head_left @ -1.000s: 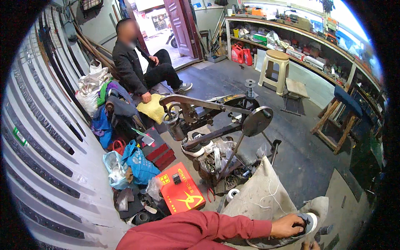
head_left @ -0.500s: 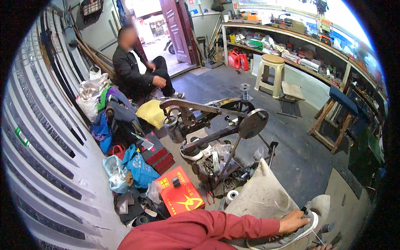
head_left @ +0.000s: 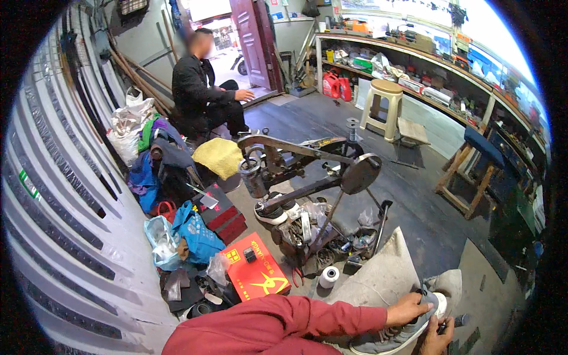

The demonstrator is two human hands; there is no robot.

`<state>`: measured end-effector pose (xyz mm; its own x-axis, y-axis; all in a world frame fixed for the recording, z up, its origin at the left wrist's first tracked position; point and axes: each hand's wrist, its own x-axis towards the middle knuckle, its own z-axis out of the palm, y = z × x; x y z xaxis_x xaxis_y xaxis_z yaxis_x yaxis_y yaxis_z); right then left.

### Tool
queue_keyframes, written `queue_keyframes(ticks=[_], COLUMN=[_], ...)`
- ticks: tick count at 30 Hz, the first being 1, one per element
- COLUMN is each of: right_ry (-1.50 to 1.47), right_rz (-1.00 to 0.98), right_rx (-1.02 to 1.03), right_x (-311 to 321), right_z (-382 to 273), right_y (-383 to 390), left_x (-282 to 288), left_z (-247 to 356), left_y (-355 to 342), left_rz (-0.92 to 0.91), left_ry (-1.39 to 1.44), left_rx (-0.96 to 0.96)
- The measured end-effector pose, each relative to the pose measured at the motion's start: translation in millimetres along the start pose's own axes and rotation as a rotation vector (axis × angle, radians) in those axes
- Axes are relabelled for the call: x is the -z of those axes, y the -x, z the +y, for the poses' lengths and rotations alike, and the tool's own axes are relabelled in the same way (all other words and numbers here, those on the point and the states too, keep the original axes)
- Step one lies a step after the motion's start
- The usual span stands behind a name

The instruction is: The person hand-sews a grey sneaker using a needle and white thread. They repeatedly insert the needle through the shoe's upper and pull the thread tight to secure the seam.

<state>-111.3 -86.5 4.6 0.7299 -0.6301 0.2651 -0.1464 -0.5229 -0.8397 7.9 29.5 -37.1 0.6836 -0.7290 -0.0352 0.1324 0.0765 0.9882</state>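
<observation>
My left hand (head_left: 408, 310), at the end of a red sleeve, is closed on the heel end of a grey sneaker (head_left: 384, 337) with a white sole. My right hand (head_left: 436, 335), low at the right, is closed around a small dark-handled tool (head_left: 444, 325) against that end of the shoe; its tip is too small to make out. The shoe lies on a stained beige cloth (head_left: 376, 269) across my lap, with pale thread trailing over it. A white thread spool (head_left: 329, 277) stands left of the cloth.
Ahead stands a metal hand-cranked machine (head_left: 364, 174) over cluttered parts, with a red box (head_left: 245, 275) before it. Bags (head_left: 198, 234) pile along the left. A seated person in dark clothes (head_left: 195, 89) is by the door. A stool (head_left: 381, 109), wooden seat (head_left: 467, 177) and loaded shelves (head_left: 414, 83) line the right.
My right hand has come up to the shoe's end with the tool. My left hand has shifted slightly on the shoe. The seated person has turned toward the door, one hand reaching forward.
</observation>
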Motion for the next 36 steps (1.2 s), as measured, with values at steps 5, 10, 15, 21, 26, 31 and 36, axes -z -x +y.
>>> queue_keyframes(ticks=[5,10,15,21,26,31,36], right_ry=[0.023,-0.182,-0.256,-0.177,-0.498,-0.655,-0.257], right_rz=[-0.002,0.011,0.0,0.019,-0.08,-0.164,-0.33], right_rx=[-0.163,-0.178,-0.245,-0.158,-0.361,-0.366,0.101], right_x=[0.0,-10.5,-21.2,-14.3,-4.4,15.9,36.8], right_z=[18.0,24.6,15.8,6.0,12.8,4.7,-11.5], right_y=[-7.6,-5.0,-6.2,-9.7,-11.8,-12.3,-18.4], left_x=[22.3,48.9,92.0,141.5,109.6,60.8,25.3], left_z=[21.2,52.2,73.4,98.1,104.3,109.0,102.2], left_y=[9.5,29.2,43.5,59.5,42.7,3.3,-22.9], left_rz=[-0.103,-0.016,0.012,0.305,0.158,-0.117,-0.223], left_ry=[-0.272,-0.833,-1.076,-0.758,0.389,0.288,-0.99], left_rx=[-0.032,-0.325,-0.378,0.009,-0.218,-0.234,-0.618])
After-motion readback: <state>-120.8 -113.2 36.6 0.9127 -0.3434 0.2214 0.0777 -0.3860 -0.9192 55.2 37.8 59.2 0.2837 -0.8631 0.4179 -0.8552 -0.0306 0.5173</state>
